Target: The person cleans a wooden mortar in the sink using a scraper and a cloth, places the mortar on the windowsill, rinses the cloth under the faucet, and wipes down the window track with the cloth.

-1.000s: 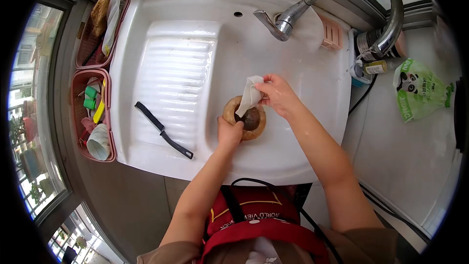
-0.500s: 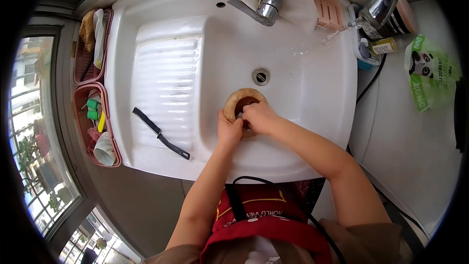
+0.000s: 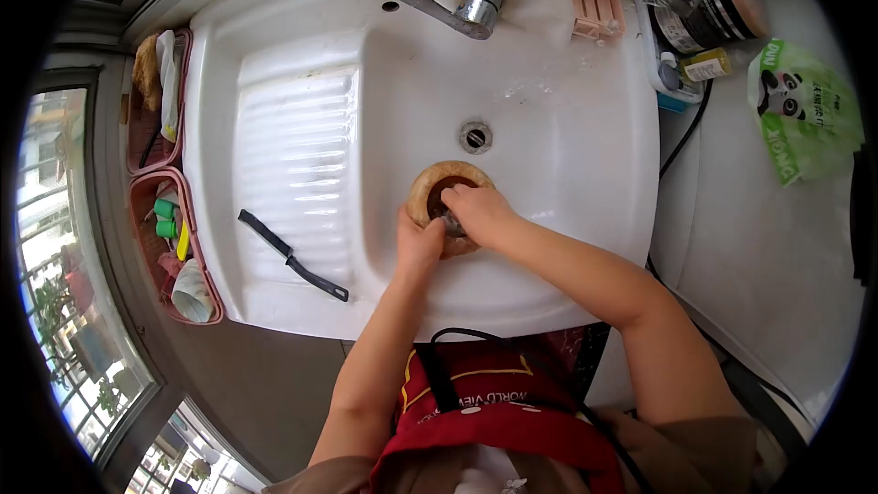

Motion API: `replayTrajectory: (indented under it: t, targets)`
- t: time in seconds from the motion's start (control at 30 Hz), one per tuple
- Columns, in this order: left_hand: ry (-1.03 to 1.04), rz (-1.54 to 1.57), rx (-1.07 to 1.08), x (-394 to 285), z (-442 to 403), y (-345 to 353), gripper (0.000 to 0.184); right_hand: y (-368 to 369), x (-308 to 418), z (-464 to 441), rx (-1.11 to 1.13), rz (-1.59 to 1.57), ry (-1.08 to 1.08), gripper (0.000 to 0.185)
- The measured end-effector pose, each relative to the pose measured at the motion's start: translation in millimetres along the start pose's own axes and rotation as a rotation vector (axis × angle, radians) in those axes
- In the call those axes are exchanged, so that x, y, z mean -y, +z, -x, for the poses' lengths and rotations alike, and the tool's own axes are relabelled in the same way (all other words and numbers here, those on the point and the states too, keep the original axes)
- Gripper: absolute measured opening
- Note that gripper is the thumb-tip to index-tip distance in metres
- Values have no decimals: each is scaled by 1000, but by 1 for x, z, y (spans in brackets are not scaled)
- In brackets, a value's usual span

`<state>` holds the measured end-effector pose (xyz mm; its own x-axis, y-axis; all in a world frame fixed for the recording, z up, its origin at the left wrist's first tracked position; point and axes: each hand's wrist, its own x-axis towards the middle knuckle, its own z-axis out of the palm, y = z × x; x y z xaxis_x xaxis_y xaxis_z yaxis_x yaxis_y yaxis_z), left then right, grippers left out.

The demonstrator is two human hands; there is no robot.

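Note:
A round vessel with a thick tan rim (image 3: 423, 197) and a reddish-brown inside rests in the lower part of the white sink basin (image 3: 567, 165). My left hand (image 3: 420, 243) grips its left side, fingers outside and thumb over the rim. My right hand (image 3: 477, 213) reaches into the opening with its fingers bent together. Between the two hands is a small greyish wad (image 3: 452, 224), mostly covered, possibly a scrubbing pad. Which fingers hold it is hard to see. Above the vessel lies the metal drain (image 3: 476, 137).
A black long-handled brush (image 3: 291, 254) lies on the ribbed drainboard (image 3: 297, 146). Pink baskets (image 3: 212, 297) of small items line the left edge. The tap lever (image 3: 434, 9) and a pink soap dish (image 3: 590, 9) are at the back. A green plastic bag (image 3: 805, 110) lies on the right.
The whole view has shifted slightly, so the sink appears further left and higher. My right hand has shifted slightly within the vessel, and more of the greyish wad shows.

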<state>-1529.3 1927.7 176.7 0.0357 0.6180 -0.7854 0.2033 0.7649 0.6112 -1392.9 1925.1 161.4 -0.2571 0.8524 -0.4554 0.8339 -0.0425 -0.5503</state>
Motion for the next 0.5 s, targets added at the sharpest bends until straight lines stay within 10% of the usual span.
replayTrajectory:
  t: [0.5]
  targets:
    - [100, -420, 5, 25, -14, 0, 50, 35, -26, 6, -180, 57, -64, 12]
